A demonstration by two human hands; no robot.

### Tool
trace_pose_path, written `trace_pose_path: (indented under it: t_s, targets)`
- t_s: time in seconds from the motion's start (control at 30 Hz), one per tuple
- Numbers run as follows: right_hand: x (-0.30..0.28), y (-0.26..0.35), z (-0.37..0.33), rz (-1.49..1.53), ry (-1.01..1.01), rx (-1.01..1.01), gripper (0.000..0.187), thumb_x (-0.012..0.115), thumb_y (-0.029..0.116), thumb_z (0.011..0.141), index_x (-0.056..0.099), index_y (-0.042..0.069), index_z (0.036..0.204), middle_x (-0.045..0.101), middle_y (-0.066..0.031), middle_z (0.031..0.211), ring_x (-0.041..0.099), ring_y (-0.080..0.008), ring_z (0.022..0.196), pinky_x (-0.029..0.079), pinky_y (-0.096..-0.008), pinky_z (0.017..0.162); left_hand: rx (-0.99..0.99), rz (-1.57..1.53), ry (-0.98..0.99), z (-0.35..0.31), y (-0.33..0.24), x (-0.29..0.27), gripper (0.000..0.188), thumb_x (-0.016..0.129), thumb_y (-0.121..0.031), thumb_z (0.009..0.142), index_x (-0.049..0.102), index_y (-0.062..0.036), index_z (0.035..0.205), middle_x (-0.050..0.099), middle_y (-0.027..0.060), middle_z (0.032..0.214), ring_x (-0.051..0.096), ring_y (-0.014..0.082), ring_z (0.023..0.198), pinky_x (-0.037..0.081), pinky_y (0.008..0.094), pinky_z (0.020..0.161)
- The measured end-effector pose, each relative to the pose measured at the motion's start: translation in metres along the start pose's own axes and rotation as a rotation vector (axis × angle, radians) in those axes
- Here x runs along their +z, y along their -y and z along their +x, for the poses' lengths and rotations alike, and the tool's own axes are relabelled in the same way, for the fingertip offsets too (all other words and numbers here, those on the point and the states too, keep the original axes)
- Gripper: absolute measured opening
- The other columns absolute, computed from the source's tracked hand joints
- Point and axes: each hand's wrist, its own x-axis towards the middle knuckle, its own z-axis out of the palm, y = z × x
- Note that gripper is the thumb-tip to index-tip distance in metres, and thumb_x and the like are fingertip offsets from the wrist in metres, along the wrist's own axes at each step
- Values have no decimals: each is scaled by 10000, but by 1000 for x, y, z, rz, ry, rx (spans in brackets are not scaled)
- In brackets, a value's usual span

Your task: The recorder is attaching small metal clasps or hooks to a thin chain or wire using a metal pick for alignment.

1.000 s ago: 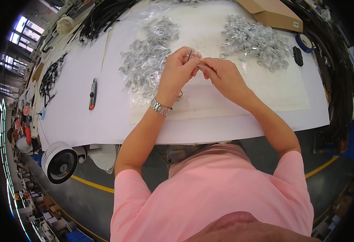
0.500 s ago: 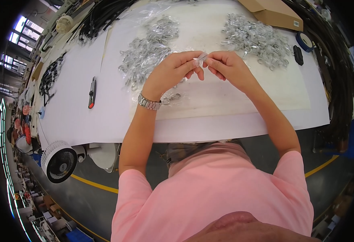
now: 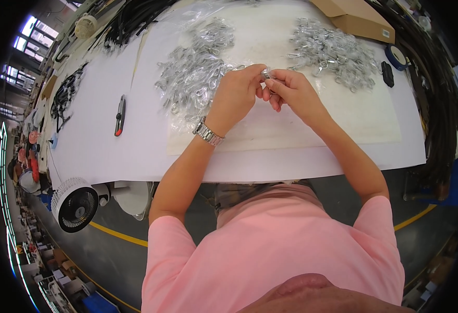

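My left hand and my right hand meet above the middle of the table, fingertips pinched together. Between them is a small, shiny metal snap hook with clear plastic about it, mostly covered by my fingers. Left of my hands lies a loose pile of metal hooks in clear plastic bags. A second pile of similar bagged metal hooks spreads out beyond my right hand. On my left wrist sits a metal-banded watch.
A utility knife lies on the white table at left. Toward the far right are a cardboard box, a blue tape roll and a black object. Black strips lie far left; a fan stands by the near-left edge.
The loose snap hook beside my left wrist no longer shows on the table. My left hand has turned more upright, its wrist shifting right, and a shiny metal piece now shows between my fingertips.
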Motion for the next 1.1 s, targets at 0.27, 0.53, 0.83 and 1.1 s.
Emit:
trace_pose_path:
  t_s: [0.27, 0.53, 0.83, 1.1]
  targets:
    - [-38, 27, 19, 947, -365, 152, 346, 574, 206, 1077, 590, -79, 1272, 717, -133, 1160, 692, -128, 886, 570, -263, 818, -267, -151, -213, 14, 3, -43, 243, 572, -126, 1028, 743, -17, 1164, 661, -16, 735, 468, 28, 572, 385, 213, 536]
    - [40, -23, 31, -1035, -20, -421, 314, 736, 269, 906, 692, 65, 1141, 700, -96, 1057, 694, -234, 874, 562, -393, 791, -316, -525, -246, 15, 9, -46, 241, 582, -157, 1044, 756, -2, 1108, 656, -11, 773, 465, 17, 563, 363, 184, 507]
    - [10, -27, 32, -1362, -36, -507, 175, 691, 193, 879, 648, 24, 892, 661, -114, 866, 695, -301, 860, 559, -434, 720, -320, -288, -191, 18, 19, -39, 235, 634, -174, 1004, 773, -3, 1085, 693, 14, 811, 499, 47, 578, 404, 211, 519]
    - [-10, -9, 28, -528, -101, -90, 120, 637, 143, 991, 656, 25, 985, 710, -41, 866, 662, -125, 757, 540, -277, 706, -230, -201, -18, 14, 13, -34, 266, 709, -225, 965, 764, -21, 1127, 720, 21, 848, 486, 55, 567, 398, 231, 521]
